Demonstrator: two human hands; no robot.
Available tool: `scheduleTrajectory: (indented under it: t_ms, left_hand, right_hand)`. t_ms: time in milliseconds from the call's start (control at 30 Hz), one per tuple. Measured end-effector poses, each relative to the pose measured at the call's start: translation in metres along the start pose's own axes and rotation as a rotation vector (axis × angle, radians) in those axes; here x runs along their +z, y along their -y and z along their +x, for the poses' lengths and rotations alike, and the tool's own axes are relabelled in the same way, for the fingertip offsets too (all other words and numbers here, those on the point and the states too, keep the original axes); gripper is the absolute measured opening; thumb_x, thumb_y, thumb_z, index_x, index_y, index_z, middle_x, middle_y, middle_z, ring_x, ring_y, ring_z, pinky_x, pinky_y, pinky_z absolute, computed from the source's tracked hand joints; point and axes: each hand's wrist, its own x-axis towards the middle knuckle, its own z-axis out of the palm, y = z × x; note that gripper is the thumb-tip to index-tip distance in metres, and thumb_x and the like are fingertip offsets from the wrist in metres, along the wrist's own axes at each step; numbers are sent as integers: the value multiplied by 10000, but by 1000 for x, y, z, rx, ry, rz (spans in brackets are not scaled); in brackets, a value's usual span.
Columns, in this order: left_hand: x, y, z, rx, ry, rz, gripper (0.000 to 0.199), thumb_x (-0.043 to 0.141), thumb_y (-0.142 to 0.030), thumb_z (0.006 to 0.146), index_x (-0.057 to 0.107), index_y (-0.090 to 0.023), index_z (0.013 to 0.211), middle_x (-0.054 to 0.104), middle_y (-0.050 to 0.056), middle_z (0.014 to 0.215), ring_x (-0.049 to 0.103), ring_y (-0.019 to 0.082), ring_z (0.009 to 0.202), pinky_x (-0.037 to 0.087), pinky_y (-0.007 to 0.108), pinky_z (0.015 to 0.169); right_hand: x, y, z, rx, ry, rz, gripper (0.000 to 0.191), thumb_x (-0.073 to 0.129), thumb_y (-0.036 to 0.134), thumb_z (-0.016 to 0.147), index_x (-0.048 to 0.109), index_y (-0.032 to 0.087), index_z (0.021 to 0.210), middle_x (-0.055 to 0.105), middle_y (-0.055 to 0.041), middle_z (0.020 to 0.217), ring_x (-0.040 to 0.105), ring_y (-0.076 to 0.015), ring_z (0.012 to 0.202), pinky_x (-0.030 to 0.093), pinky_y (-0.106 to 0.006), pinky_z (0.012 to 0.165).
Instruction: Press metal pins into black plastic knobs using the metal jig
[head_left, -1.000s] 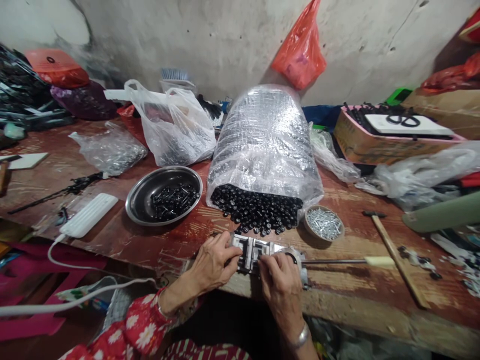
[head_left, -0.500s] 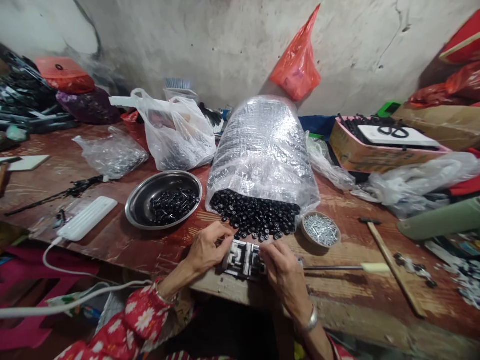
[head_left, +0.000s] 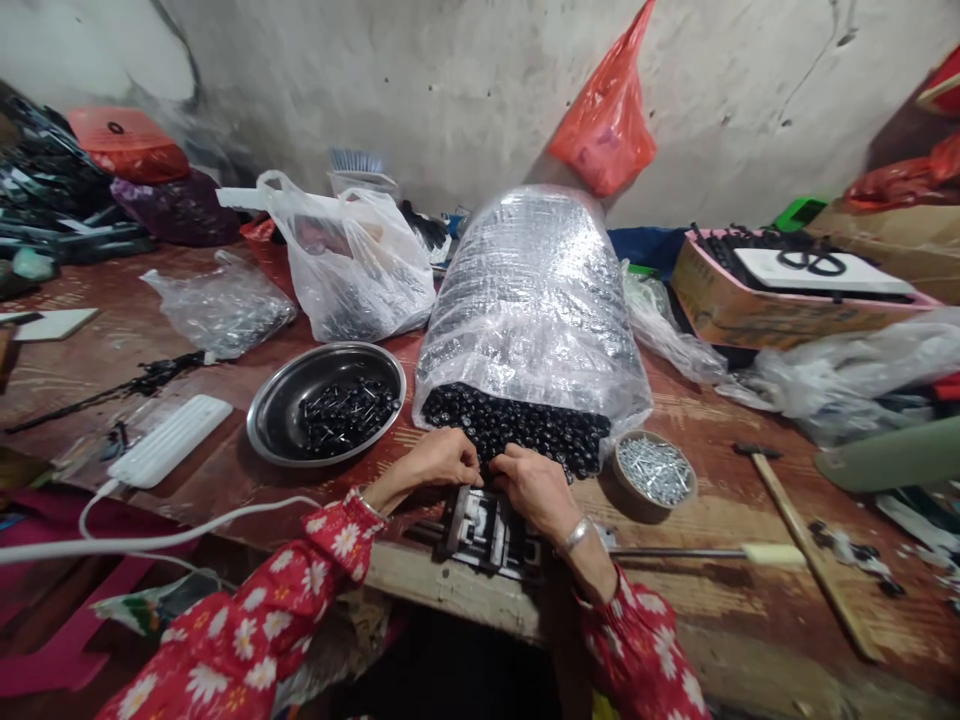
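While I watch from afar, the left hand [head_left: 444, 458] and right hand [head_left: 534, 488] nearly meet at the near edge of the black caps [head_left: 551, 440], which spill from the plastic sack [head_left: 532, 285] just beyond the metal fixture [head_left: 486, 535]. Fingers on both are curled in narrowly; I cannot tell whether either pinches a cap. To my mind loose caps are the main risk: a knuckle nudging the heap could roll some into the fixture and foul it. An outward swing of the right wrist might tip the nearby bowl [head_left: 639, 498] of nails [head_left: 656, 468].
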Motion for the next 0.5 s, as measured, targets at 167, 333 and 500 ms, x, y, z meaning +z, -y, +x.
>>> scheduleTrajectory:
  t_ms: [167,333,500]
  left_hand:
    - [4,9,-4,68,25,-127,189,715,-320,751,808,-164,802,737,5,716,587,136,649,369,220,608]
    - [11,17,-17,77,-79,-276,245,616,-316,831,780,-134,846,734,27,784,597,132,693,404,216,635]
    - [13,14,-29,49,-215,-362,210,625,-311,836,719,-125,856,622,-11,689,488,95,602,329,202,550]
  right_hand:
    - [-4,-5,-9,3,-29,103,89,584,184,966,661,225,952,643,-3,918,611,-133,801,401,-249,700]
    - [-13,-13,-33,29,-133,293,103,492,240,1024,588,221,991,652,-16,937,619,-142,822,470,-261,770]
    - [-19,-12,-60,78,-214,421,66,514,276,1008,566,236,1003,660,-9,870,619,-163,754,494,-286,704]
